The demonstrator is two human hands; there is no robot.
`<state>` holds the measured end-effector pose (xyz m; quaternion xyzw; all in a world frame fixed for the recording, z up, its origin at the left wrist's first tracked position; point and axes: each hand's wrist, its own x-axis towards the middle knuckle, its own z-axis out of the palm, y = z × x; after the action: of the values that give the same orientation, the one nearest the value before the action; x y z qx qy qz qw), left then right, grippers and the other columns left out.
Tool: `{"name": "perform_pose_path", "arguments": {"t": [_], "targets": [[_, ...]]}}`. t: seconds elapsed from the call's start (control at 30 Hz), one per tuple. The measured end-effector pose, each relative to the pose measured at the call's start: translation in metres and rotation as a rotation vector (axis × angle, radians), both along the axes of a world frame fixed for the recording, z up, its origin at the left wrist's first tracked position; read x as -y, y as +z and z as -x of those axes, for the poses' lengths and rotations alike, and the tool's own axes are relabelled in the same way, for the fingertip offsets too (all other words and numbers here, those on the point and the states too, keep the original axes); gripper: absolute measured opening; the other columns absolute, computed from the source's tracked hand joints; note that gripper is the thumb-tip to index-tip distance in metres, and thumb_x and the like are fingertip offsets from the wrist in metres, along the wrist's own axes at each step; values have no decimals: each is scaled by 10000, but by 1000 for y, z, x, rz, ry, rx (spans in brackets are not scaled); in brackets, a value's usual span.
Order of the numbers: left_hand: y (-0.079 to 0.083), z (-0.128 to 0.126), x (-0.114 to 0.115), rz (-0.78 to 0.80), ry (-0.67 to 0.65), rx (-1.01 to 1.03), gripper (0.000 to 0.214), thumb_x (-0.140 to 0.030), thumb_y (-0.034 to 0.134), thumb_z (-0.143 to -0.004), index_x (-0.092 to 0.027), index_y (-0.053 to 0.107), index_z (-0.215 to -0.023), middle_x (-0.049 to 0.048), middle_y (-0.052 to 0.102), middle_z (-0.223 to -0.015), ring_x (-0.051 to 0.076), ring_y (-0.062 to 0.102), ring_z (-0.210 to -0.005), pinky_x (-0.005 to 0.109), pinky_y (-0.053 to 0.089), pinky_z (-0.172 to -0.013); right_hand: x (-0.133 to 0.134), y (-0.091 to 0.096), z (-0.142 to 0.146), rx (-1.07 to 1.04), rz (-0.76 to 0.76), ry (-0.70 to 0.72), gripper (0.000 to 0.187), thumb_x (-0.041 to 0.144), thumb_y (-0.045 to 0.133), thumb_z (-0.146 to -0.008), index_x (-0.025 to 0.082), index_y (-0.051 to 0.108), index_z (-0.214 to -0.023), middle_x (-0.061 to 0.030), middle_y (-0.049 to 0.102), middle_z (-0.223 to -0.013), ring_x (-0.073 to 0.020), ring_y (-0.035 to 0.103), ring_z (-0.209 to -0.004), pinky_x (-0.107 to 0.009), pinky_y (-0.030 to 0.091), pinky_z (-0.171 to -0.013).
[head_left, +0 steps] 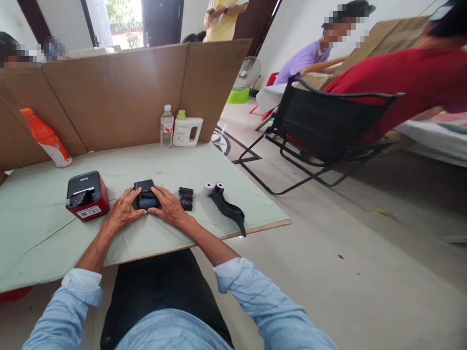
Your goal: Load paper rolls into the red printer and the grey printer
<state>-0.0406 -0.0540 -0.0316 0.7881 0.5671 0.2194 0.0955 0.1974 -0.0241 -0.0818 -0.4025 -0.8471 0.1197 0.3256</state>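
Both grips, left hand (124, 210) and right hand (168, 206), clasp the small black device (145, 193), well inside table edge (251, 228).

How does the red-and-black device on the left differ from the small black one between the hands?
The red-and-black device has red sides under a black top; the small black device is black all over. The red one looks bulkier. It sits untouched left of the left hand, while the black one is held between the left hand and right hand. Both rest on the green table.
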Motion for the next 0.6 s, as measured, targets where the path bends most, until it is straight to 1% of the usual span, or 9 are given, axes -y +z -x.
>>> {"name": "perform_pose_path", "arguments": {"t": [0.17, 0.27, 0.37, 0.47, 0.6], "targets": [[3, -2, 0, 33, 12, 6, 908, -472, 891, -764, -288, 536, -1580, 139, 486, -1645, 391, 561, -1455, 518, 503, -1189, 2, -3, 0, -11, 0, 0, 790, 501, 735, -963, 185, 440, -1624, -224, 527, -1592, -376, 522, -1467, -596, 455, -1208], [3, -3, 3, 50, 9, 22, 929, -439, 880, -774, -286, 496, -1606, 147, 467, -1659, 394, 532, -1481, 538, 480, -1206, 6, -2, 2, 0, 7, -22, 819, 522, 678, -994, 172, 362, -1664, -241, 510, -1603, -389, 522, -1462, -599, 471, -1175], [0, 0, 6, 53, -32, 63, 1026, -413, 875, -770, -275, 390, -1663, 158, 458, -1669, 386, 478, -1526, 564, 421, -1249, 10, -2, 4, -1, 5, -37, 893, 541, 650, -1005, 134, 262, -1698, -271, 510, -1592, -401, 531, -1448, -592, 485, -1146], [-2, 4, 2, 66, -64, 148, 1157, -426, 893, -731, -234, 290, -1700, 175, 432, -1691, 385, 474, -1530, 546, 398, -1269, 10, -2, 5, 5, 7, -44, 935, 538, 669, -993, 93, 239, -1694, -296, 509, -1585, -405, 537, -1440, -583, 484, -1144], [-2, 8, -10, 115, -51, 211, 1233, -454, 928, -666, -189, 292, -1688, 204, 475, -1656, 413, 521, -1485, 553, 431, -1242, 10, -1, 6, 19, 15, -53, 906, 511, 678, -993, 74, 272, -1676, -301, 508, -1589, -405, 550, -1425, -578, 483, -1146]]}}
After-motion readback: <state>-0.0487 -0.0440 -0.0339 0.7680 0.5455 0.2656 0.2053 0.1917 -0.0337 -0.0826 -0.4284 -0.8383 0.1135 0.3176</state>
